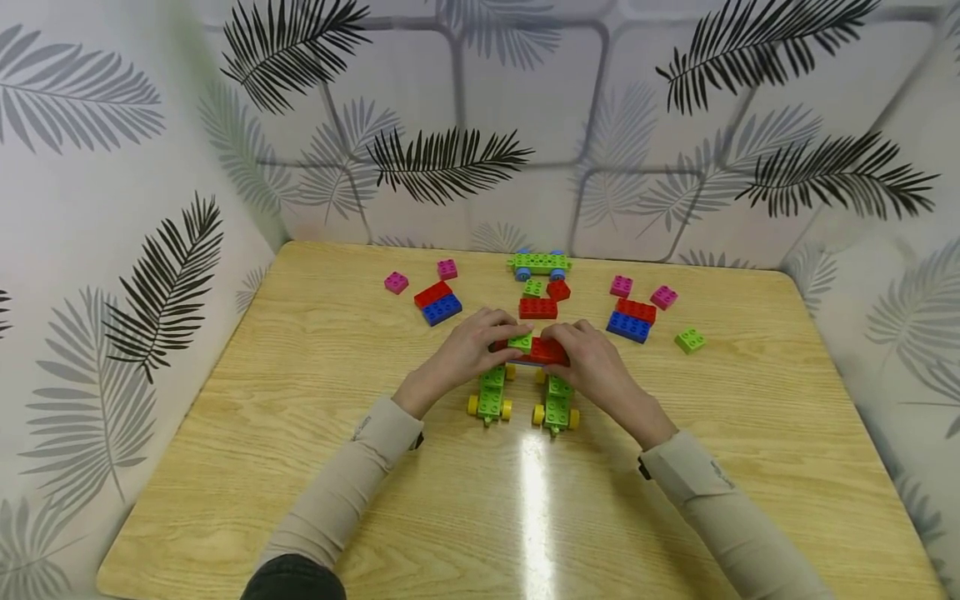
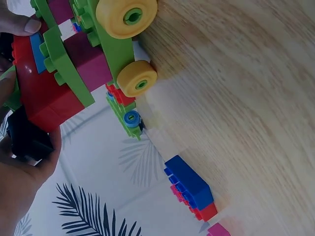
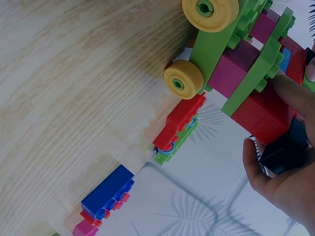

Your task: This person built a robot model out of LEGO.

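Two green wheeled bases, a left one [image 1: 491, 396] and a right one [image 1: 557, 404], stand side by side on yellow wheels. Purple bricks [image 2: 88, 61] and green plates [image 3: 258, 73] rise from them. Red bricks [image 1: 545, 350] span the two at the far end, with a green brick [image 1: 520, 342] on top. My left hand [image 1: 474, 343] grips the left end round a dark block [image 2: 29, 137], fingertips by the green brick. At the right end my right hand [image 1: 592, 367] holds another dark block [image 3: 285, 147], its thumb along the red brick. In the head view, both dark blocks are hidden.
Behind stands a green base with blue wheels [image 1: 540, 264], near red bricks [image 1: 537, 308] and a small green brick [image 1: 532, 288]. Red-and-blue pairs lie left [image 1: 438, 303] and right [image 1: 632, 321], with pink bricks [image 1: 396, 282] around. A green brick [image 1: 690, 340] lies farther right.
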### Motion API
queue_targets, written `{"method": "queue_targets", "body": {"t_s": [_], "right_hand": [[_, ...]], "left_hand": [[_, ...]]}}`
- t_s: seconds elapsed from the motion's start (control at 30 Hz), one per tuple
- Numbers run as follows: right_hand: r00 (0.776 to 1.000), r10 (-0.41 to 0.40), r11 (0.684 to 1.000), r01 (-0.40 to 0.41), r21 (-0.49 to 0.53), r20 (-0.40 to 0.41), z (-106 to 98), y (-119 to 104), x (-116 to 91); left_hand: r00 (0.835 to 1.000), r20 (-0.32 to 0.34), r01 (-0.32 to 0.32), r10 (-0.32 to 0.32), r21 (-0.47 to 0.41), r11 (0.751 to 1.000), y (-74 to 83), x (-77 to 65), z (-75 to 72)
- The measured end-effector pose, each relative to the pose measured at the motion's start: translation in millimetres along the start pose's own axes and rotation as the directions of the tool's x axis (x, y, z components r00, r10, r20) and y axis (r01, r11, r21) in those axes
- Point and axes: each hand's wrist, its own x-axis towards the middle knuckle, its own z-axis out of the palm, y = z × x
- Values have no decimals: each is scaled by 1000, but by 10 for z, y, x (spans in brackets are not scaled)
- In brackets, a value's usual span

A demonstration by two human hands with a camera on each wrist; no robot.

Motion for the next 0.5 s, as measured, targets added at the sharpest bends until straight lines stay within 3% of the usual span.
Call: {"method": "queue_targets", "body": {"t_s": [0.27,0.5], "right_hand": [[1000,-10,1000,10,-1,-5,10,8,-4],[1000,-12,1000,12,0,-5,7,3,-3]], "left_hand": [[1000,-3,13,-13,-5,1000,-14,-11,15],[1000,15,12,-13,45,999,-16,-30,12]]}}
